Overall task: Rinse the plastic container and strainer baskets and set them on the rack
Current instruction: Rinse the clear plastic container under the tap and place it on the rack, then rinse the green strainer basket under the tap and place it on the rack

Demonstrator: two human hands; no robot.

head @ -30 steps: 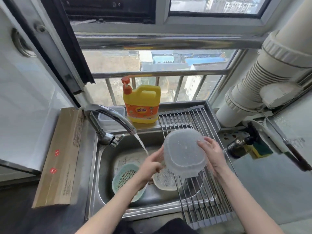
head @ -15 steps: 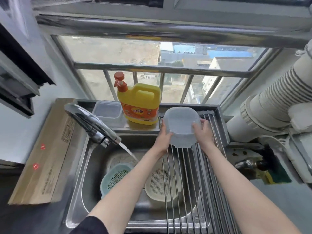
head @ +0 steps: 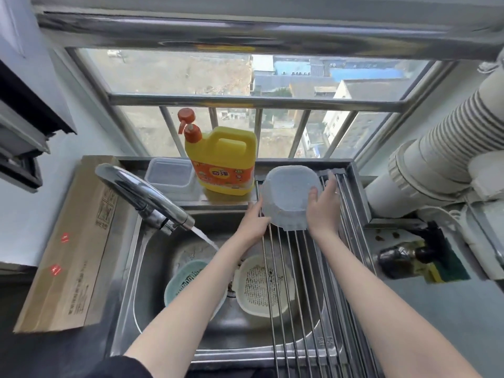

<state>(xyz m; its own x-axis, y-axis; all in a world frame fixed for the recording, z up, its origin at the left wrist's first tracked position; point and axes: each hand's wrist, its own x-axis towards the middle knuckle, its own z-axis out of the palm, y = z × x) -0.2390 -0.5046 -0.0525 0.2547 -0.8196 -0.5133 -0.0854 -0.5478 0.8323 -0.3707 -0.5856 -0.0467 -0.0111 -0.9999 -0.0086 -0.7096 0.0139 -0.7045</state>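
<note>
- Two hands hold the translucent plastic container [head: 290, 196] upside down at the far end of the rack [head: 308, 282], its rim resting on or just over the rods; which, I cannot tell.
- Right hand [head: 323, 205]: its grip lies over the container's right wall, fingers fairly straight, thumb pressed on the upturned base.
- Left hand [head: 253, 223]: its grip meets the container's left lower edge, fingers reaching under the rim; how tightly they curl is hidden.
- The rack's steel rods span the right half of the sink [head: 152, 282].
- A cream strainer basket [head: 256, 286] lies in the sink basin, partly beneath the rods, with dark specks on its mesh.
- A teal strainer basket [head: 182, 279] lies just beside it to the left, partly covered by the left forearm.
- The faucet [head: 141, 197] runs a stream of water into the basin.
- On the ledge behind the sink stand a yellow detergent jug [head: 223, 162] with an orange pump and a clear lidded box [head: 169, 173] beside it.
- A cardboard box [head: 73, 241] lies on the tabletop left of the sink.
</note>
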